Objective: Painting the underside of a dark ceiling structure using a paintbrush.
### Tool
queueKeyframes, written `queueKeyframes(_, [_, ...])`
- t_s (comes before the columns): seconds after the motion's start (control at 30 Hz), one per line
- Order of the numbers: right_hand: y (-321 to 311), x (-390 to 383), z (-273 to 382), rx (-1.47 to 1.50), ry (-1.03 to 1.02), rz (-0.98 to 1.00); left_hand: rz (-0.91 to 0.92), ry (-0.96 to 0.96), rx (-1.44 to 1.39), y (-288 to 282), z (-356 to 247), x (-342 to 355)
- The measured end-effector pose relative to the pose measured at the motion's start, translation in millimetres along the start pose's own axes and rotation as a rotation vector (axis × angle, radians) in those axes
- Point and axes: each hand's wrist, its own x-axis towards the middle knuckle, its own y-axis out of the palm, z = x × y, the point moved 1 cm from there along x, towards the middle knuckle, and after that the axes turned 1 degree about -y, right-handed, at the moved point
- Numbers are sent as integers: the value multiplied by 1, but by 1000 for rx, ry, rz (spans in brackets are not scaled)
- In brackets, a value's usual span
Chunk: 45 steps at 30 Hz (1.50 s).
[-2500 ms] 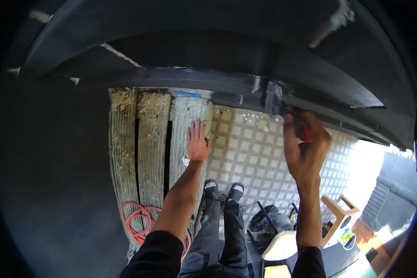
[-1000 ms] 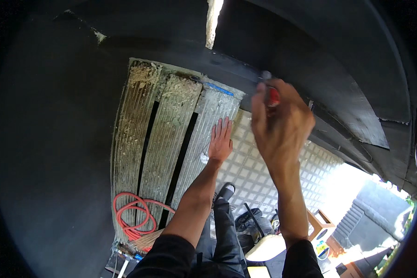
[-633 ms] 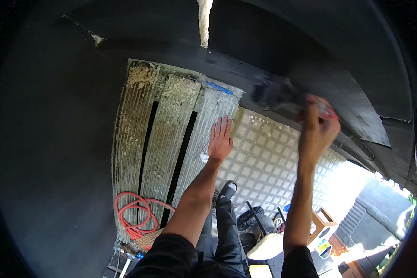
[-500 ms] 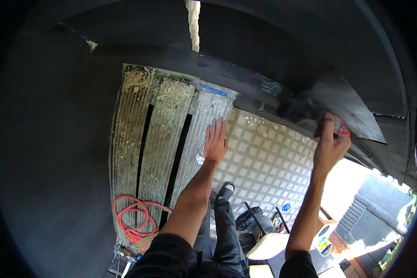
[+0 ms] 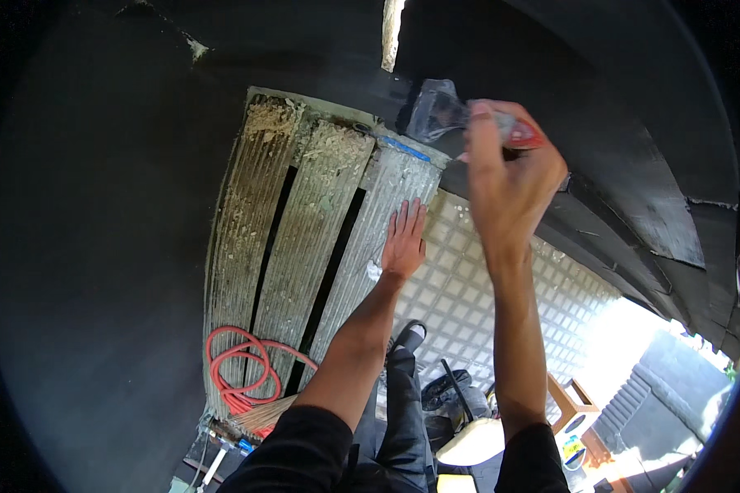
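My left hand (image 5: pixel 402 242) lies flat with its fingers stretched out on the weathered grey ribbed plank (image 5: pixel 389 197), the rightmost of three slats set along the dark surface. My right hand (image 5: pixel 510 168) grips a red-handled scraper (image 5: pixel 438 111) with a wide, shiny greyish blade, held at the dark painted panel (image 5: pixel 555 90) above and to the right of that plank's top end. A blue strip (image 5: pixel 407 149) runs across the top of the plank, and a pale rough patch (image 5: pixel 391 33) shows higher on the dark surface.
A red hose (image 5: pixel 247 366) lies coiled on the slats' lower part. Beyond them is a tiled floor (image 5: pixel 452 271) with my feet on it. A pale seat (image 5: pixel 469 442), black bags and a wooden stool (image 5: pixel 574 407) stand at lower right, near a bright opening with grey steps (image 5: pixel 625 394).
My right hand, with the scraper, has moved left and upward along the dark surface from its place at the right half a second ago. My left hand stays pressed on the plank.
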Motion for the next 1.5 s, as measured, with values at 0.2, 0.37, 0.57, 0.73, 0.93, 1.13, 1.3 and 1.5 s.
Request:
queueKeyframes(0.2, [-87, -35, -59, 54, 251, -292, -47, 1, -34, -6, -2, 2])
queueKeyframes(0.37, [-129, -44, -51, -104, 234, -290, 0, -4, 73, -9, 8, -4])
queueKeyframes(0.57, [-53, -37, -4, 437, 343, -31, -21, -3, -51, 1, 3, -1])
queueKeyframes(0.73, [28, -12, -10, 624, 228, 96, 14, -29, 18, -1, 7, -7])
queueKeyframes(0.93, [-44, -46, -57, 188, 199, -200, 12, -39, 32, -3, 5, -4])
queueKeyframes(1.13, [-87, -73, -59, 247, 244, -252, 22, -52, 3, -5, 2, 0])
queueKeyframes(1.3, [-6, -66, -19, 738, 316, -119, 4, -49, 15, -6, 9, -6])
queueKeyframes(1.5, [3, -55, -47, 545, 343, -303, -2, -35, -24, 0, -1, 2])
